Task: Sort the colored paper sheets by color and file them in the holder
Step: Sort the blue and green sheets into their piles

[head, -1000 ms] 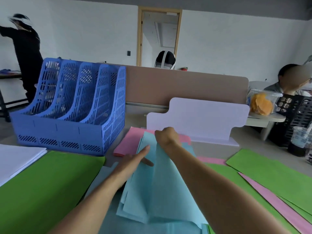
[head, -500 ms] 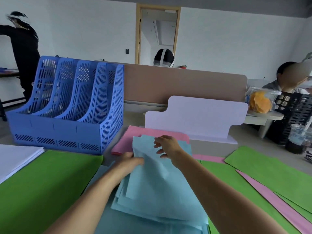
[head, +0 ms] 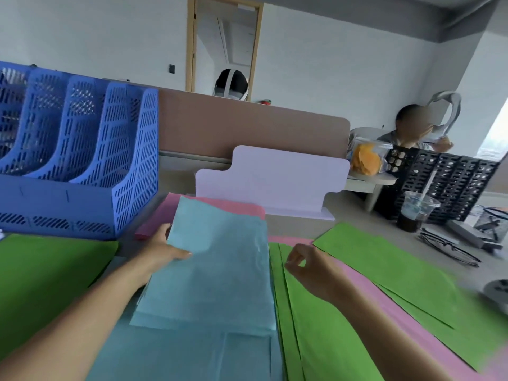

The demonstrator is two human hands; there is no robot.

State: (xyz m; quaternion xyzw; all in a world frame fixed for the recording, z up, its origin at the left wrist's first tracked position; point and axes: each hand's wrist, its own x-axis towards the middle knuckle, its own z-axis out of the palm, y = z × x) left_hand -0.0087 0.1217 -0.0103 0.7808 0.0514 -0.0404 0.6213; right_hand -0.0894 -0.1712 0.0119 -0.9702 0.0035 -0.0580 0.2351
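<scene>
The left hand is gripping the left edge of the light blue sheets lying mid-desk, thumb on top and its fingers hiding underneath. The right hand is hovering over the green sheets, fingers loosely curled and holding nothing. The blue holder is standing at the far left, its side running off the frame. Pink sheets are peeking out from beneath the blue.

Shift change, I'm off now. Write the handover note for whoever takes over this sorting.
Left hand grips the left edge of the blue stack. Right hand hovers loosely curled over the green sheets, holding nothing.
Holder stands far left; no paper shows in it. Pink sheets lie behind the stack; green lies on both sides.
Done: blue mostly gathered.
Left: stack green and pink, then file every colour.
</scene>
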